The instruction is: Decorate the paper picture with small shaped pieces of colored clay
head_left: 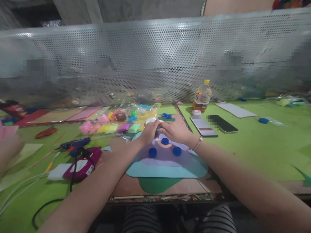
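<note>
My left hand [149, 131] and my right hand [177, 132] meet over the far part of a paper craft, both with curled fingers. Something small and dark shows between them, too hidden to name. Beneath lies a lavender paper shape [161, 161] on a light blue paper piece [143, 171]. Three blue bottle caps rest on the lavender paper: a left cap [152, 152], a right cap [177, 151] and a middle cap [165, 141]. Beside the middle cap is a curved peach strip [165, 145]. A white lump [151, 120] sits just beyond my left hand.
Colourful clay packs [123, 127] lie at the back left. A blue glue gun [76, 143], a magenta device [84, 164] and cables are left. Two phones, one bright [202, 125] and one dark [223, 124], lie right, near a bottle [202, 97]. Another person's hand [9, 145] is far left.
</note>
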Tool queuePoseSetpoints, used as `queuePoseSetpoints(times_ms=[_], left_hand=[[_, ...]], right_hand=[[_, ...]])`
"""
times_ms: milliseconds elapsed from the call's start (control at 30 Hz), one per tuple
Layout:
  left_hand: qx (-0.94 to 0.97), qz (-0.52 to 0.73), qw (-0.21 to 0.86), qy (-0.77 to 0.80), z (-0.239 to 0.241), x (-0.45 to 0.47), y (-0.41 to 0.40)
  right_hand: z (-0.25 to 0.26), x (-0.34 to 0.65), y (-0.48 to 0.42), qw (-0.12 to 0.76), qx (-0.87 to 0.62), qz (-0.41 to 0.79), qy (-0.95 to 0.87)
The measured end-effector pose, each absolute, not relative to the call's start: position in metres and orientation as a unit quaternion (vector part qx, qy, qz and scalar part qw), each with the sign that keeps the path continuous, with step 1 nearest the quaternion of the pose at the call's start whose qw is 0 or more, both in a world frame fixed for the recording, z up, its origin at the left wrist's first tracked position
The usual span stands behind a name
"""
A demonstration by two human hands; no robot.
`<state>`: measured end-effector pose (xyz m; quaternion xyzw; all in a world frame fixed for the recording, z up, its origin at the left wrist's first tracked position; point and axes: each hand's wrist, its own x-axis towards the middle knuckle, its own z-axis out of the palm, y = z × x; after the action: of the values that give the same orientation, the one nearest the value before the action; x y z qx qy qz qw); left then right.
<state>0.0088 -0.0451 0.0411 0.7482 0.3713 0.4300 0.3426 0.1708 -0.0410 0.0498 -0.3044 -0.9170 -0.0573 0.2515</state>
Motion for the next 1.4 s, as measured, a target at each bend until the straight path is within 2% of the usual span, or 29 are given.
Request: queuePoseSetpoints(times_ms=[133,400,767,933,1200,1400], left_hand=[[0.709,0.473,0.353,0.385,0.041,0.014,-0.048],[0.649,0.502,0.4,0.409,0.038,0.02,-0.048],[0.586,0.542,0.456,0.394,0.039,0.025,-0.048],[0.622,0.518,0.421,0.41,0.04,0.021,-0.046],[0.666,0.486,0.351,0.445,0.034,0.018,-0.045],[0.663,0.49,0.362,0.435,0.039,0.017,-0.047]], right_hand=[[0.049,0.168,-0.043,0.314,-0.289,0.024,-0.904],[0.048,0.16,-0.043,0.374,-0.258,0.172,-0.874],[0.04,0.143,-0.052,0.467,-0.345,0.159,-0.799],[0.039,0.147,-0.046,0.457,-0.37,0.132,-0.798],[0.038,0.152,-0.043,0.395,-0.355,0.154,-0.833],[0.034,0.149,-0.042,0.432,-0.332,0.156,-0.824]])
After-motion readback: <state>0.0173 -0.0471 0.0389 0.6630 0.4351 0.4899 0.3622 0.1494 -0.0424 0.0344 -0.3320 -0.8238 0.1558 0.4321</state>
